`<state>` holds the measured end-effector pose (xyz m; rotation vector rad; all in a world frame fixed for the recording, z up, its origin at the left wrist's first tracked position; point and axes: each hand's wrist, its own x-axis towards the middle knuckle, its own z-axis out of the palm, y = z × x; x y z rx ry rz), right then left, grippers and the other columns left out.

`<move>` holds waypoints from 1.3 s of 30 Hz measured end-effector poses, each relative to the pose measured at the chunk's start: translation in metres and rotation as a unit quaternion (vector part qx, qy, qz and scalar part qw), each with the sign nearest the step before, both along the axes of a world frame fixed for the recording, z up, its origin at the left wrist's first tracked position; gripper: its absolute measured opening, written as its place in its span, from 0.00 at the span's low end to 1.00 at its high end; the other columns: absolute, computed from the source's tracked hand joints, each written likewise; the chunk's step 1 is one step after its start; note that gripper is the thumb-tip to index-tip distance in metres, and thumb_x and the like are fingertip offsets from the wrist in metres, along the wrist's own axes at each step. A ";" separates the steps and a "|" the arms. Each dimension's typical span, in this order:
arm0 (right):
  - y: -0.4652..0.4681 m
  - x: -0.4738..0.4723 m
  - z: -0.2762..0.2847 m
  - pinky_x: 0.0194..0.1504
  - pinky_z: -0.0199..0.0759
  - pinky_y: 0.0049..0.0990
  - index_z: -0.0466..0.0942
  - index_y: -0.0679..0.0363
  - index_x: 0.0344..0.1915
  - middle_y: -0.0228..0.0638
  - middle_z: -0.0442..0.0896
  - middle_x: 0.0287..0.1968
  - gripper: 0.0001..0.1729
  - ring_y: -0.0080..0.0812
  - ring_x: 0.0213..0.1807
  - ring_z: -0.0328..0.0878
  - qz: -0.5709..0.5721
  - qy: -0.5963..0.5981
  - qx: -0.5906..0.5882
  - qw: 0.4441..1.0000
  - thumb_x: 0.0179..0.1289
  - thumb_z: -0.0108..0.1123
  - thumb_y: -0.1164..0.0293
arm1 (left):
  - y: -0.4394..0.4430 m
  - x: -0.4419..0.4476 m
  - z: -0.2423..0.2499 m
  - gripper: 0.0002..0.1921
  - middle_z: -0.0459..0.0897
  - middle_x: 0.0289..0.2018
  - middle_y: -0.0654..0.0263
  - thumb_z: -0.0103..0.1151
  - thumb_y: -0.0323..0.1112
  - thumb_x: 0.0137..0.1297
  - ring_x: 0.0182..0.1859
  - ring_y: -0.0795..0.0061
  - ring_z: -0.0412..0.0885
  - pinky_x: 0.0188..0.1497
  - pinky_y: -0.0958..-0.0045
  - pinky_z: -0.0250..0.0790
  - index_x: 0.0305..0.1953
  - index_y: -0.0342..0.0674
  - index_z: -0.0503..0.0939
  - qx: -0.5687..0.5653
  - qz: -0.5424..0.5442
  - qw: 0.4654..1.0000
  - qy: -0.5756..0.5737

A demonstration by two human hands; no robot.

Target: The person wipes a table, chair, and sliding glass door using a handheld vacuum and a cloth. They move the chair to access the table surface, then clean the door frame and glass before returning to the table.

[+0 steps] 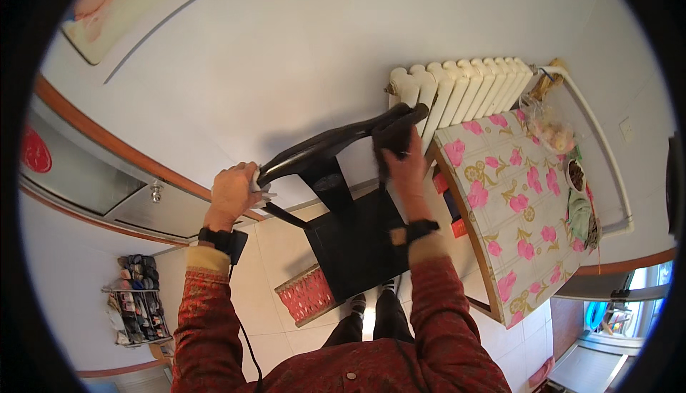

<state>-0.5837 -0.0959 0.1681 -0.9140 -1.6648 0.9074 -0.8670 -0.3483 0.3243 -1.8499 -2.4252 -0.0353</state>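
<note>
A black chair (356,243) with a dark top rail (327,144) on its backrest stands in front of me. My left hand (231,190) grips the left end of the rail, with a piece of white cloth or paper (257,181) between the palm and the rail. At the right end, my right hand (404,165) presses a dark brown cloth (394,138) around the rail. Part of the rail there is hidden by the cloth. The chair's seat lies below and between my arms.
A white radiator (461,87) is on the wall behind the chair. To the right stands a table with a flowered cover (514,189), holding a plastic bag (549,125) and a bowl (576,174). A pink openwork basket (306,295) sits by the seat; a shoe rack (140,307) is at left.
</note>
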 end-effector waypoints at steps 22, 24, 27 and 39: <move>-0.019 -0.020 -0.326 0.56 0.74 0.49 0.67 0.67 0.65 0.56 0.81 0.56 0.41 0.61 0.58 0.77 -0.086 -0.233 -0.357 0.900 0.54 0.76 0.70 | 0.025 0.026 -0.008 0.23 0.79 0.35 0.54 0.70 0.23 0.39 0.39 0.46 0.78 0.41 0.56 0.71 0.42 0.36 0.78 0.048 0.070 0.996 -0.007; -0.019 -0.015 -0.359 0.57 0.74 0.49 0.68 0.66 0.66 0.56 0.82 0.56 0.39 0.60 0.58 0.78 -0.089 -0.267 -0.240 0.929 0.56 0.74 0.70 | 0.026 0.027 -0.010 0.23 0.79 0.35 0.55 0.70 0.23 0.38 0.39 0.46 0.78 0.41 0.57 0.71 0.42 0.36 0.78 0.030 0.087 0.996 0.004; -0.027 0.001 -0.363 0.57 0.75 0.48 0.69 0.65 0.66 0.56 0.83 0.54 0.37 0.59 0.58 0.79 0.003 -0.269 -0.290 0.919 0.57 0.71 0.72 | 0.025 0.026 -0.009 0.25 0.79 0.35 0.56 0.72 0.25 0.36 0.39 0.47 0.78 0.41 0.56 0.71 0.43 0.37 0.78 0.028 0.083 0.996 0.011; -0.039 -0.087 -0.122 0.56 0.73 0.31 0.73 0.65 0.62 0.45 0.86 0.49 0.29 0.38 0.53 0.83 0.293 0.058 -0.223 0.928 0.58 0.62 0.82 | 0.019 0.019 -0.005 0.24 0.80 0.36 0.59 0.73 0.27 0.38 0.38 0.51 0.79 0.41 0.58 0.69 0.42 0.39 0.77 0.042 0.040 0.998 0.027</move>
